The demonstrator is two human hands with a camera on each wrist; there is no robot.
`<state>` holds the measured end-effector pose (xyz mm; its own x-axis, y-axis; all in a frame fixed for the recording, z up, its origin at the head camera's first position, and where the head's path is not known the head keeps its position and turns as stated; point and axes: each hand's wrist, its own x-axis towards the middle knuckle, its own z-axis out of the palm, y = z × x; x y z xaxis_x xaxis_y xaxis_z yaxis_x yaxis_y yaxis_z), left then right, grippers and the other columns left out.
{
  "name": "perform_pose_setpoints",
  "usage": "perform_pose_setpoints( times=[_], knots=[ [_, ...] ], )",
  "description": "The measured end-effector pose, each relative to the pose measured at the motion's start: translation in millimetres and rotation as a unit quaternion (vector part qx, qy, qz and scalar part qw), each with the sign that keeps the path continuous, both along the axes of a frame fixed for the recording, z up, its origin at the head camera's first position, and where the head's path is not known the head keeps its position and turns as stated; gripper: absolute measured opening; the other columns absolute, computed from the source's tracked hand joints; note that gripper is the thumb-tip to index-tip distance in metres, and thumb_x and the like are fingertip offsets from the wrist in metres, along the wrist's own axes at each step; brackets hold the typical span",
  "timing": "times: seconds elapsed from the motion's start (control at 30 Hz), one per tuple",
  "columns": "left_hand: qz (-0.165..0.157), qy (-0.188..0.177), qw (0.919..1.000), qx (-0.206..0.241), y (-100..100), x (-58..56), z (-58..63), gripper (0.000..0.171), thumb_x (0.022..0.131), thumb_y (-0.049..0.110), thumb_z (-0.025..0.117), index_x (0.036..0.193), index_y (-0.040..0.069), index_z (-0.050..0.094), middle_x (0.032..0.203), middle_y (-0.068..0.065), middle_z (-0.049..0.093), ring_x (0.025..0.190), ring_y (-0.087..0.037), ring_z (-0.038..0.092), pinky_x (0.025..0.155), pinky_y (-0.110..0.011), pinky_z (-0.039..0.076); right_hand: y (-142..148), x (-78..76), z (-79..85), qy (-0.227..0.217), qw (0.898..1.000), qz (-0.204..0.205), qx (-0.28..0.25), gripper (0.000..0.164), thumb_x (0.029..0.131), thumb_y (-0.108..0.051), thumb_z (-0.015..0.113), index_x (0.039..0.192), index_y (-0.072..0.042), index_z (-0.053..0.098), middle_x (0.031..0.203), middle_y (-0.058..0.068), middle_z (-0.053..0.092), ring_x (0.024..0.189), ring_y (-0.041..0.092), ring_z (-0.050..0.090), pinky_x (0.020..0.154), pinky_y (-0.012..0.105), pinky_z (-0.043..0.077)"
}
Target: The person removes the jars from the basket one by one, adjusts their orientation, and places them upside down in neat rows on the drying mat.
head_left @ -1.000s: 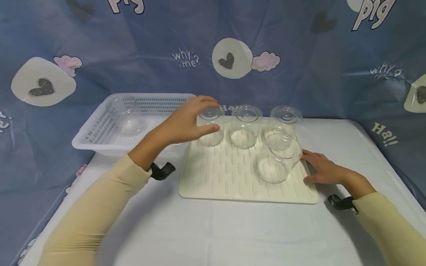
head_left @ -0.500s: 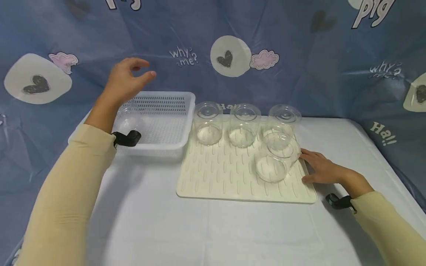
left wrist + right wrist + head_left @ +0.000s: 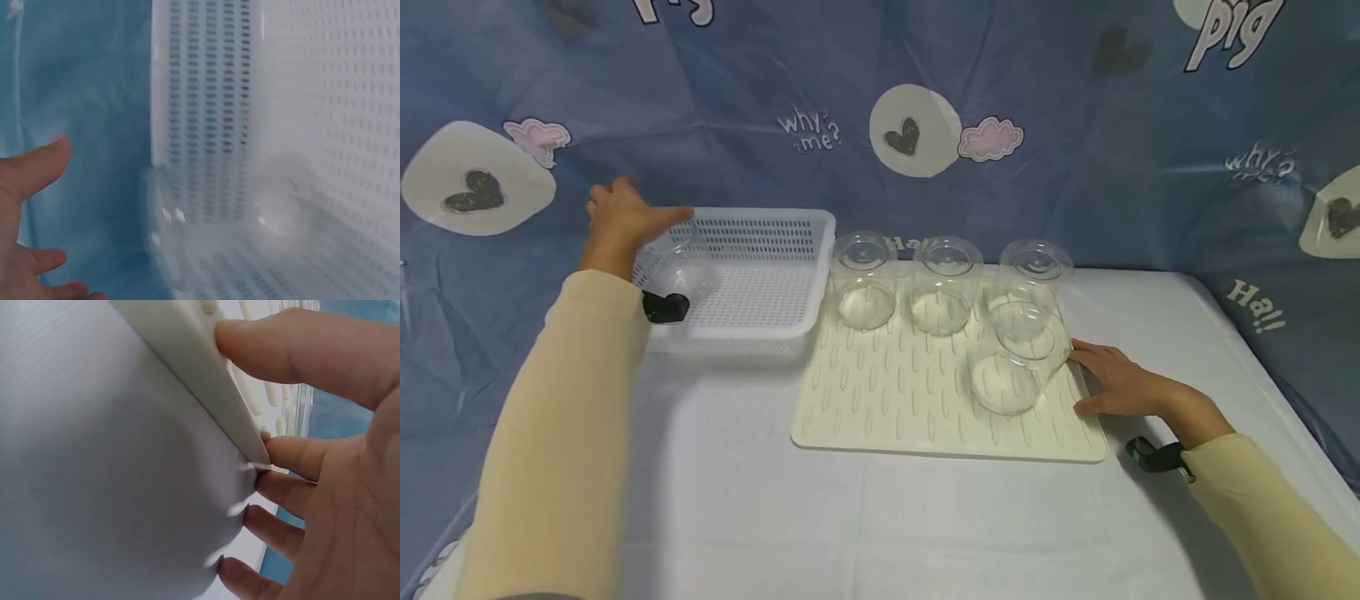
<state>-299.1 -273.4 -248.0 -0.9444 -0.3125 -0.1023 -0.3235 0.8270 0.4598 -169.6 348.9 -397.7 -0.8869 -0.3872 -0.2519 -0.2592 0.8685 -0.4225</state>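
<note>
My left hand [image 3: 625, 218] hovers over the left end of a white perforated basket [image 3: 760, 333], fingers spread and holding nothing. Below and beside it, inside the basket, is a clear cup [image 3: 683, 271], blurred in the left wrist view. My right hand [image 3: 1118, 382] rests at the right edge of a cream ridged mat [image 3: 880, 417]. In the right wrist view its thumb and index finger touch the mat edge, while the other fingertips rest on the white cloth. Nearest this hand stands a clear cup [image 3: 1011, 375] on the mat.
Three more clear cups stand along the mat's back edge: a left one [image 3: 865, 287], a middle one [image 3: 945, 292] and a right one [image 3: 1036, 262]. A white cloth [image 3: 760, 500] covers the table. Behind hangs a blue printed curtain [image 3: 760, 67].
My left hand has moved left from beside the back-left cup, up over the basket, then lower at its left end, with its fingers spreading. My right hand stays at the mat edge.
</note>
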Motion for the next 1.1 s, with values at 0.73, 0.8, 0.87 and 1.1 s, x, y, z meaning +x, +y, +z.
perform_pose_setpoints(
  times=[0.73, 0.8, 0.87, 1.1],
  knots=[
    [0.07, -0.029, 0.9928, 0.092, -18.9, -5.3, -50.0, 0.121, 0.089, 0.046, 0.064, 0.149, -0.004, -0.028, 0.161, -0.033, -0.013, 0.15, -0.053, 0.007, 0.123, -0.06, 0.016, -4.7, 0.3, 2.1, 0.0, 1.0, -0.008, -0.003, 0.085, 0.078, -0.026, 0.078, 0.143, 0.011, 0.036, 0.154, 0.036, 0.023, 0.137, 0.059, 0.02, 0.108, 0.074, 0.026],
    [0.07, -0.021, 0.9911, 0.111, -19.6, -9.4, -54.0, 0.123, 0.088, 0.046, 0.066, 0.149, 0.0, -0.031, 0.162, -0.03, -0.016, 0.151, -0.052, 0.004, 0.124, -0.06, 0.014, -5.6, 0.5, 2.6, 0.0, 1.0, -0.01, -0.003, 0.086, 0.078, -0.025, 0.079, 0.143, 0.011, 0.036, 0.154, 0.037, 0.023, 0.137, 0.06, 0.021, 0.108, 0.075, 0.025],
    [0.071, -0.025, 0.9893, 0.125, -19.9, -12.9, -57.7, 0.124, 0.089, 0.047, 0.065, 0.148, 0.001, -0.034, 0.162, -0.028, -0.019, 0.152, -0.051, 0.002, 0.124, -0.058, 0.012, -6.3, 0.7, 2.9, 0.002, 1.0, -0.01, -0.002, 0.086, 0.078, -0.025, 0.079, 0.143, 0.011, 0.037, 0.154, 0.037, 0.023, 0.136, 0.06, 0.021, 0.107, 0.075, 0.025],
    [0.071, -0.047, 0.9901, 0.112, -21.7, -16.5, -62.7, 0.119, 0.089, 0.049, 0.063, 0.151, -0.003, -0.025, 0.162, -0.031, -0.011, 0.15, -0.053, 0.007, 0.123, -0.062, 0.014, -5.8, 1.3, 0.8, 0.002, 1.0, -0.015, 0.002, 0.087, 0.077, -0.024, 0.079, 0.144, 0.01, 0.036, 0.154, 0.035, 0.024, 0.136, 0.059, 0.022, 0.106, 0.075, 0.027]
  ],
)
